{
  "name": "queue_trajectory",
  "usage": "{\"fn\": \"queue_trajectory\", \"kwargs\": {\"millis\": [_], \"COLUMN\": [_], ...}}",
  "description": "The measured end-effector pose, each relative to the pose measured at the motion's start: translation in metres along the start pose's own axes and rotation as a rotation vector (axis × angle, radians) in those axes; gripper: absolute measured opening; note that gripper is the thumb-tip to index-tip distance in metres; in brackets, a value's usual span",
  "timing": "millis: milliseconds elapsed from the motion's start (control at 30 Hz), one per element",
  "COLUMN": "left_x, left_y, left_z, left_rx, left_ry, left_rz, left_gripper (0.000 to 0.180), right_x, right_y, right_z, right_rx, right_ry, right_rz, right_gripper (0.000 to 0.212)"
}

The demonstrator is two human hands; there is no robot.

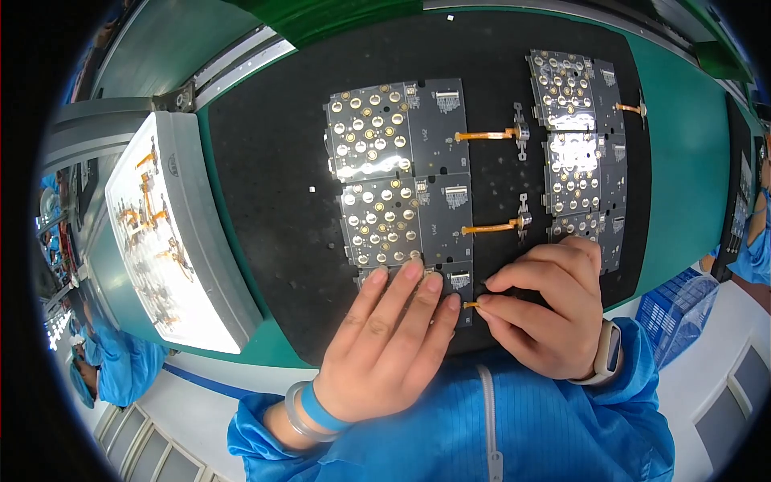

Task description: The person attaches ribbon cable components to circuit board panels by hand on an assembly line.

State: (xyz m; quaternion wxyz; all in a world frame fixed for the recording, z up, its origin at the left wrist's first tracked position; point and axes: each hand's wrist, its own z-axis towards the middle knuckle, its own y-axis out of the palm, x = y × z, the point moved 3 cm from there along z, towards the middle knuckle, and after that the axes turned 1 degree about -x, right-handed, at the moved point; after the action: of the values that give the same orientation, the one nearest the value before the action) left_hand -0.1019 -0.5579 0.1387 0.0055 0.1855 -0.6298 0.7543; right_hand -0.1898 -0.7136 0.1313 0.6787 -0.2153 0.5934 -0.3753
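My left hand [379, 347] lies over the nearest dark circuit board [456, 271], its fingers stretched and fingertips resting on the board. Beside its index finger, my right hand [554, 313] pinches a short orange flex cable [471, 304] at that board's right edge. Whatever is on the cable's far end is hidden by the right fingers. Farther off in the same column, two more circuit boards [440, 149] with round gold pads each have an orange flex cable [486, 136] sticking out to the right, with a small metal bracket [520, 132] at its end.
A second column of circuit boards [610, 161] lies on the right of the black mat [273, 161], partly behind my right hand. At left stands a white tray [221, 265] holding several orange flex cables [148, 217]. A blue basket [679, 309] is at lower right.
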Motion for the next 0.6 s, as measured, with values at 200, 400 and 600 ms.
{"fn": "queue_trajectory", "kwargs": {"millis": [200,400,600], "left_x": [-0.001,0.005,-0.026], "left_y": [-0.001,-0.005,-0.046], "left_z": [0.0,0.004,-0.007], "left_rx": [-0.019,-0.124,-0.072], "left_ry": [0.02,0.016,0.024], "left_rz": [0.001,-0.003,-0.197], "left_gripper": [0.027,0.034,0.032], "right_x": [-0.001,-0.003,-0.006], "right_y": [0.001,-0.002,0.0], "right_z": [0.001,0.003,0.004], "right_rx": [0.006,-0.028,-0.075], "right_ry": [-0.002,-0.024,-0.014], "right_rz": [-0.002,-0.029,-0.066], "right_gripper": [0.021,0.023,0.023]}}
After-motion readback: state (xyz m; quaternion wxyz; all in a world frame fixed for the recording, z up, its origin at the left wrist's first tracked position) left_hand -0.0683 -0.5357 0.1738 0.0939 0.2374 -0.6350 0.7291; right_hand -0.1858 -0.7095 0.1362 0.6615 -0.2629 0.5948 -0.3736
